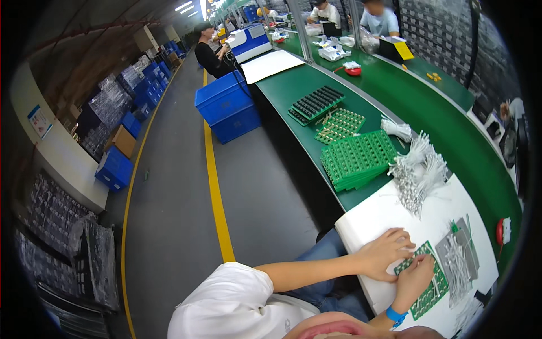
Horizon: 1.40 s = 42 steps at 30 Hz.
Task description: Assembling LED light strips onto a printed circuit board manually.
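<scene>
A green circuit board (440, 286) with rows of small pads lies on the white sheet (370, 217) before me. My left hand (385, 254) rests at its far left corner, fingers apart and thumb near the board's edge. Over the board, my right hand (415, 278), with a blue band at the wrist, has its fingertips pinched together; what they hold is too small to make out. Pale thin leads lie across the board by that hand. Just right of it, a bundle of white wires (456, 263) lies on a grey tray (467, 248).
Beyond my hands are a large bunch of white wires (418, 169), stacked green boards (358, 158), another board (340, 125) and black strips (317, 104). Blue crates (226, 107) stand left of the green bench (282, 90). Other people work farther along; a red round container (500, 231) sits at right.
</scene>
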Each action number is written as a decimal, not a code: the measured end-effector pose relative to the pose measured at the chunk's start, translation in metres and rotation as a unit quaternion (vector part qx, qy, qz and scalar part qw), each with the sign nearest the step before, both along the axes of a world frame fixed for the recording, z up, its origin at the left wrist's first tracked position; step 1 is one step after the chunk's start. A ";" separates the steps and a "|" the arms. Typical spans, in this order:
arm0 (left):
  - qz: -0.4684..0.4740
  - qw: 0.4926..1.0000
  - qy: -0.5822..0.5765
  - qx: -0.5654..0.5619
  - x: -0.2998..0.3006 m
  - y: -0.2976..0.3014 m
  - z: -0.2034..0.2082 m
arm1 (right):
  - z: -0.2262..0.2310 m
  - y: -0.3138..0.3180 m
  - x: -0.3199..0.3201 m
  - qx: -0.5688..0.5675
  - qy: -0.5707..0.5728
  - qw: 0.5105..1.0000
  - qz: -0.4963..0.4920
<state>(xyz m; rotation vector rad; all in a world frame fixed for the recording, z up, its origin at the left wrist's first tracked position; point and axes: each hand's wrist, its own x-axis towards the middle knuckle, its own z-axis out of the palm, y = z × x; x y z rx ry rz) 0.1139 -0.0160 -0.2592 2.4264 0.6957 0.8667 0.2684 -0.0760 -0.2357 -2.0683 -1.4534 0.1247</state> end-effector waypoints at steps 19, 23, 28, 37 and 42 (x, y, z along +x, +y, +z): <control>0.017 0.999 0.004 0.030 -0.012 0.008 0.016 | 0.020 0.014 0.022 -0.056 0.038 0.996 0.067; 0.004 0.999 0.020 0.028 -0.010 0.005 0.021 | 0.015 0.009 0.007 -0.004 -0.067 0.996 0.052; -0.012 0.999 0.027 0.034 -0.006 0.008 0.007 | 0.015 0.007 -0.004 -0.034 -0.070 0.997 0.000; -0.137 0.976 0.134 0.106 -0.023 0.061 0.057 | 0.016 -0.023 0.054 0.128 -0.074 0.981 0.124; -0.165 0.975 0.113 0.101 -0.016 0.070 0.068 | 0.016 -0.063 0.067 0.153 -0.093 0.980 0.092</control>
